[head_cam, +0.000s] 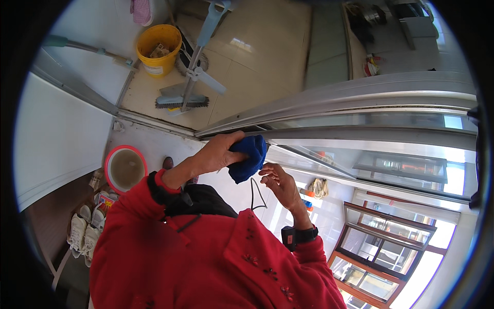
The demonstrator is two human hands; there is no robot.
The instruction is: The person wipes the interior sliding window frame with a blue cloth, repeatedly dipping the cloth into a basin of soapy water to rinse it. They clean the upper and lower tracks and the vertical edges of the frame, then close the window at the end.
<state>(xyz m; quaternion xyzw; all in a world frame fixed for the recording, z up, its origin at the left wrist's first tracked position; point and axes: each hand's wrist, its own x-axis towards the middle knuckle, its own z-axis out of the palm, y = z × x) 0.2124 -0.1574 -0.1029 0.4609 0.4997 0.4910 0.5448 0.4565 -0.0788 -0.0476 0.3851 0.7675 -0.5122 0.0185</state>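
My left hand (216,152) grips a folded blue cloth (249,156) beside the metal edge of a glass sliding door (332,135). Just below and to the right of the cloth is my right hand (281,185), its fingers bent and slightly apart, with nothing seen in it. Its fingertips are close to the cloth; whether they touch it is unclear. A thin dark cord loop (252,197) shows between my hands, above the red jacket. Both wrists have black bands.
A red-rimmed basin of cloudy water (144,166) stands on the floor at left, near shoes (77,231) on a rack. Beyond the door track (162,125) are a yellow bucket (164,67), a broom (181,101) and a mop. Windows (386,247) stand at lower right.
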